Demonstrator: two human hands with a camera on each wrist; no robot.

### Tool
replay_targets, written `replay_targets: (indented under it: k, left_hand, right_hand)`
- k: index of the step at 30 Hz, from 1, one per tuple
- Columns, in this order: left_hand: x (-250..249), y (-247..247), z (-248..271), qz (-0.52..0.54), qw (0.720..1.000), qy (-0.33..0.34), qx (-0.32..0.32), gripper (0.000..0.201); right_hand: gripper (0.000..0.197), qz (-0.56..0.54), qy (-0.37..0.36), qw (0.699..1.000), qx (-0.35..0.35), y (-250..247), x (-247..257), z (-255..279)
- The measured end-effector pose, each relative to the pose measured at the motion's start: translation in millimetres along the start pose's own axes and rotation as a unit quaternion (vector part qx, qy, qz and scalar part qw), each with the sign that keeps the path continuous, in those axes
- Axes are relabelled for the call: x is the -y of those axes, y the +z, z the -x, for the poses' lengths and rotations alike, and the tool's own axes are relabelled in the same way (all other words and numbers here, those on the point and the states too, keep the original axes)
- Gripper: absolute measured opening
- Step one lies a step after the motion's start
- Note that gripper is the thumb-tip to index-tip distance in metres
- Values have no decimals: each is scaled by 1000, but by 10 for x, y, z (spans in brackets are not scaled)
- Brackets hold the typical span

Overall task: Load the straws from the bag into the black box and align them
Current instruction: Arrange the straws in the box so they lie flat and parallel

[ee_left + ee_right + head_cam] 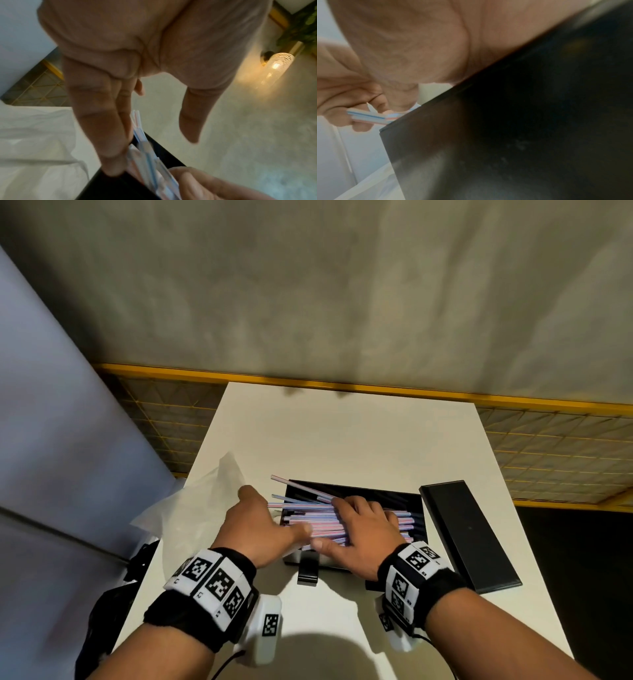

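Note:
The black box (376, 495) lies open mid-table, holding a loose pile of pink, blue and white striped straws (308, 517). Some straws jut out over its left end. My left hand (260, 522) stands at that end with straight fingers (102, 121) against the straw tips (147, 152). My right hand (359, 525) lies palm down on top of the pile, fingers spread, thumb near the front wall. In the right wrist view the palm (411, 40) sits over the box wall (505, 135) and straw ends (368, 117) poke out. The clear bag (191, 505) lies crumpled to the left.
The box's black lid (469, 532) lies flat to the right of the box, near the table's right edge. A black clasp (308, 571) sticks out at the box front. The white table (342, 433) is bare behind the box. A yellow-framed mesh fence runs beyond.

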State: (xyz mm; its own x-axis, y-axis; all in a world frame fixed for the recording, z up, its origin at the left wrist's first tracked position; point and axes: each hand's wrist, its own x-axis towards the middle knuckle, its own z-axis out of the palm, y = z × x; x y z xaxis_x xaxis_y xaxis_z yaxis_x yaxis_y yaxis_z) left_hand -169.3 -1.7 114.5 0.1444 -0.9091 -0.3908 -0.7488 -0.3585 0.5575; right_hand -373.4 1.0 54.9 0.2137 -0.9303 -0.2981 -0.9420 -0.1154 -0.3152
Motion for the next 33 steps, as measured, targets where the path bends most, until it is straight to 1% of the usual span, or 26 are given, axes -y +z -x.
replay_targets:
  k: [1, 2, 4, 5, 7, 10, 14, 17, 19, 20, 21, 23, 25, 27, 30, 31, 33]
  left_hand:
    - [-23, 3, 34, -21, 999, 15, 19, 65]
    - [-36, 7, 62, -37, 998, 32, 33, 54]
    - [-59, -7, 99, -47, 996, 66, 36, 28]
    - [-76, -32, 114, -43, 995, 79, 35, 20]
    - [-144, -129, 154, -38, 994, 98, 29, 12]
    - [-302, -316, 255, -41, 990, 138, -5, 6]
    - [-560, -601, 433, 11, 977, 194, -90, 6]
    - [-655, -793, 473, 50, 954, 237, -177, 8]
    - [-631, -853, 393, 80, 944, 250, -199, 9]
    - [-593, -849, 331, 98, 944, 249, -192, 7]
    - [-543, -813, 261, 117, 947, 242, -174, 7]
    - [-427, -656, 130, 150, 956, 215, -131, 8]
    - [-294, -407, 17, 130, 968, 187, -105, 10]
    - [-170, -157, -29, 58, 979, 176, -83, 13]
    - [-68, 71, -15, -15, 983, 180, -36, 11]
    - [-43, 102, -21, -29, 981, 186, -37, 13]
    - [-21, 115, -40, -34, 976, 200, -77, 16]
  right_hand:
    - [88, 0, 4, 1000, 4, 8, -6, -4]
    - [82, -1, 6, 1000, 7, 12, -14, -8]
    - [72, -2, 3, 1000, 10, 6, -46, -14]
    - [70, -2, 2, 1000, 8, 2, -70, -12]
    - [67, -5, 5, 1000, -1, -14, -102, -10]
    - [64, -6, 17, 1000, -8, -32, -125, -2]
    - [60, -7, 27, 1000, 5, -32, -129, 17]
    - [55, -24, 41, 999, -4, -81, -127, 26]
    - [49, -67, 39, 997, -15, -149, -142, 34]
    - [51, -108, 33, 993, -24, -195, -151, 50]
    - [56, -153, 28, 987, -41, -236, -173, 71]
    - [65, -209, 33, 973, -88, -334, -229, 118]
    - [65, -231, 46, 964, -121, -412, -285, 158]
    - [62, -224, 47, 965, -128, -447, -319, 177]
    - [56, -168, 28, 978, -121, -423, -306, 178]
    - [54, -146, 19, 982, -119, -404, -274, 183]
    - [46, -89, -16, 989, -117, -340, -180, 209]
